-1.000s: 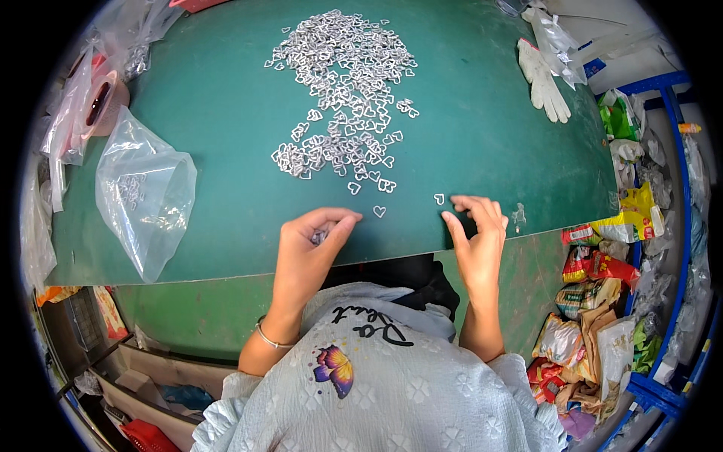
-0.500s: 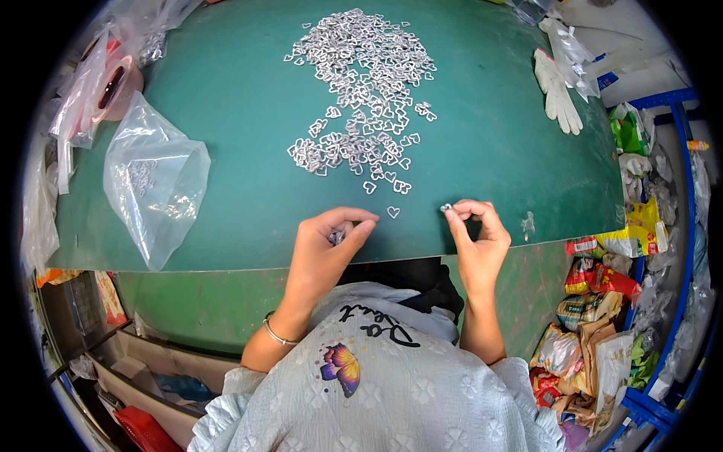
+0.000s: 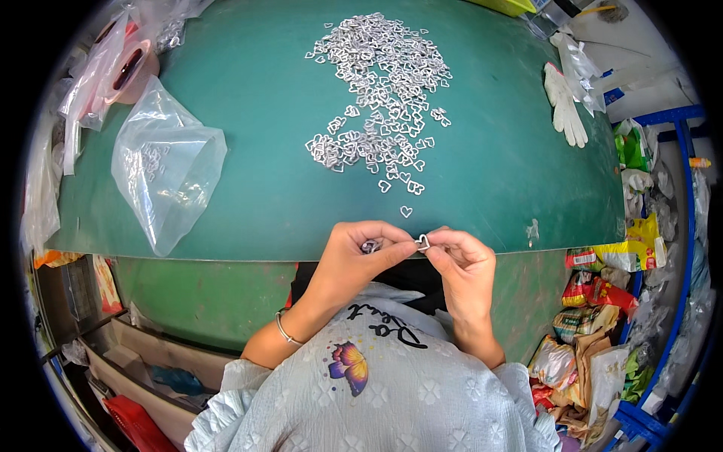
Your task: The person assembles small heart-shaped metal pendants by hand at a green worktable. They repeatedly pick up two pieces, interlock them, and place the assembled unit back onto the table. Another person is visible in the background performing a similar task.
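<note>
My left hand (image 3: 363, 252) and my right hand (image 3: 465, 267) meet fingertip to fingertip at the table's near edge. Between them is a small silver heart-shaped metal piece (image 3: 422, 242), pinched by my right thumb and finger, with my left fingertips against it. Several more silver pieces (image 3: 370, 246) are tucked in the curled fingers of my left hand. One loose heart piece (image 3: 406, 212) lies just beyond my hands. Farther off spreads a large heap of such heart pieces (image 3: 388, 53), with a smaller cluster (image 3: 361, 148) on its near side.
The green table (image 3: 256, 113) carries a clear plastic bag (image 3: 177, 173) with some heart pieces inside at left. Behind it are a pink basket (image 3: 139, 75) and more plastic bags. A white glove (image 3: 565, 105) lies at far right. Packets (image 3: 602, 294) fill a blue-framed rack (image 3: 685, 188).
My hands were apart; the right has come left and the left has shifted right, so they now meet at the heart piece. The view has shifted slightly.
</note>
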Available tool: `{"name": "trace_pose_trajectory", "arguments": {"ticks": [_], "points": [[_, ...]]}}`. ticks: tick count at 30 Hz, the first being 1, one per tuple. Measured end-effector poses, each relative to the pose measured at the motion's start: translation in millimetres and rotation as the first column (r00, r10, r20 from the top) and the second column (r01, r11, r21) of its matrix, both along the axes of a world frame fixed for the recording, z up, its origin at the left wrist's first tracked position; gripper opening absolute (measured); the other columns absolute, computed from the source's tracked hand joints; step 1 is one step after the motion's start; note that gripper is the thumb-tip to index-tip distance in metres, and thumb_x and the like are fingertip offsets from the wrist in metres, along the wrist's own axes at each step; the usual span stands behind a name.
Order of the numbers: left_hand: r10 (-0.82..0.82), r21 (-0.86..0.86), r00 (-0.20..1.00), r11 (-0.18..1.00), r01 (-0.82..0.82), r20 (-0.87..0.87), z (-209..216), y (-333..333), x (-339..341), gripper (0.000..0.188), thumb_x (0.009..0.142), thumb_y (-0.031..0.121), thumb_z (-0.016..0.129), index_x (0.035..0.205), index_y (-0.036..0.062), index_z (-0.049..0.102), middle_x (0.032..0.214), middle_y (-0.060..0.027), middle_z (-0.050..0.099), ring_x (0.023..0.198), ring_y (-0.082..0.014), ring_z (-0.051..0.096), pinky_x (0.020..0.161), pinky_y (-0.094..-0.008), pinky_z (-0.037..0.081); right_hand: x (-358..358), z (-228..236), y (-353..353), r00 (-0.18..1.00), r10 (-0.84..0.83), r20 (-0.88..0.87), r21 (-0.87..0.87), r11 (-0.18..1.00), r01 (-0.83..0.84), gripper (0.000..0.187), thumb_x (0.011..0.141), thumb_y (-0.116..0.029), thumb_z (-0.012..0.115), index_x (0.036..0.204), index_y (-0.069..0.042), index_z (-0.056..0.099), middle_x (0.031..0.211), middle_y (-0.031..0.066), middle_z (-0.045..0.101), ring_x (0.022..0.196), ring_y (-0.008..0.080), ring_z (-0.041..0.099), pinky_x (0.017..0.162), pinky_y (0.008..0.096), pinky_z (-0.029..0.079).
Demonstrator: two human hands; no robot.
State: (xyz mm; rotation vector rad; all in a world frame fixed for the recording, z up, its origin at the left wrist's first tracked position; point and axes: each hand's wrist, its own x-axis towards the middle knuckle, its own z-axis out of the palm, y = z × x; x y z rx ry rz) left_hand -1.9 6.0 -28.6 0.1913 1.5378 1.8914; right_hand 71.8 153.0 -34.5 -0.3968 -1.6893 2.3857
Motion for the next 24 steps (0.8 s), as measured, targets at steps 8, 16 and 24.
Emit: {"name": "trace_pose_trajectory", "arguments": {"ticks": [8,16,24], "points": [[0.001,0.046,0.999,0.999,0.001,-0.038,-1.1,-3.5,1.3,0.011,0.079,0.008,0.064,0.083,-0.0019,0.066,0.070,0.0029,0.059,0.062,-0.0016,0.042,0.054,-0.0178,0.034,1.4,2.6,-0.8,0.999,0.029,-0.029,0.098,0.995,-0.026,0.009,0.079,0.005,0.059,0.088,0.003,0.062,0.083,0.0068,0.061,0.074,0.0093,0.050,0.067,0.0218,0.038],[0.047,0.052,0.998,0.998,-0.045,-0.039,-0.6,-3.2,2.5,0.010,0.078,0.008,0.065,0.082,-0.0010,0.066,0.071,-0.0015,0.061,0.062,-0.0043,0.047,0.055,-0.0188,0.036,0.8,5.5,-3.6,0.998,0.052,-0.022,0.070,0.996,-0.051,0.006,0.081,0.004,0.057,0.087,0.003,0.061,0.082,0.0063,0.060,0.075,0.0100,0.052,0.068,0.0225,0.039],[0.048,0.059,0.998,0.997,-0.050,0.044,5.1,-3.1,1.7,0.012,0.080,0.010,0.063,0.083,-0.0011,0.066,0.063,0.0023,0.054,0.051,-0.0006,0.036,0.043,-0.0175,0.024,0.9,6.3,-5.2,0.999,0.050,0.008,0.055,0.997,-0.051,0.006,0.083,0.002,0.055,0.088,0.002,0.058,0.083,0.0056,0.058,0.078,0.0099,0.053,0.071,0.0225,0.040]]}}
